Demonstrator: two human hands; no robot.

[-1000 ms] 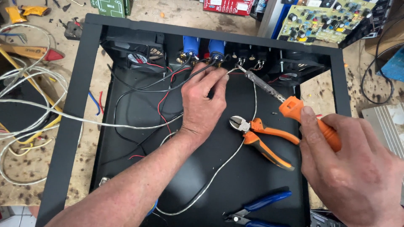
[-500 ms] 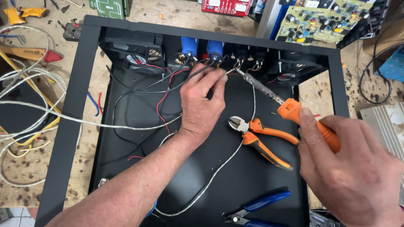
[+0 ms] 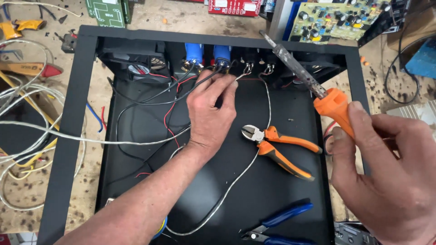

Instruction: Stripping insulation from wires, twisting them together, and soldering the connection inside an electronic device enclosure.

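Black sheet metal fills most of the view: an open chassis (image 3: 290, 190) lying flat on a speckled worktop (image 3: 27, 204), its near edge cut off by the bottom of the frame. The left hand (image 3: 210, 113) reaches into the chassis with its fingers (image 3: 227, 88) pinched closed on the end of a thin grey-white wire (image 3: 236, 179); the bare tip sits just beside the metal terminals (image 3: 247, 69) on the rear wall, but whether it touches them is too small to tell. From the hand the wire runs down across the chassis floor and passes under the forearm. The right hand (image 3: 386, 181), partly cut off at the right and bottom edges, is wrapped tight around the orange handle of a soldering iron (image 3: 313, 88). Its scorched shaft points up and to the left, the tip raised over the chassis rear wall and well apart from the terminals. The hand hides most of the handle.

Orange-handled side cutters (image 3: 277, 145) lie on the chassis floor between the two hands, jaws shut. Blue-handled pliers (image 3: 281, 222) lie near the bottom edge, partly cut off. Two blue capacitors (image 3: 206, 54) stand at the rear wall, their bases hidden by black and red leads. A small fan (image 3: 138, 68) sits in the rear left corner. Loose pale cables (image 3: 27, 136) sprawl over the worktop at left, and circuit boards (image 3: 336, 18) lie beyond the chassis.
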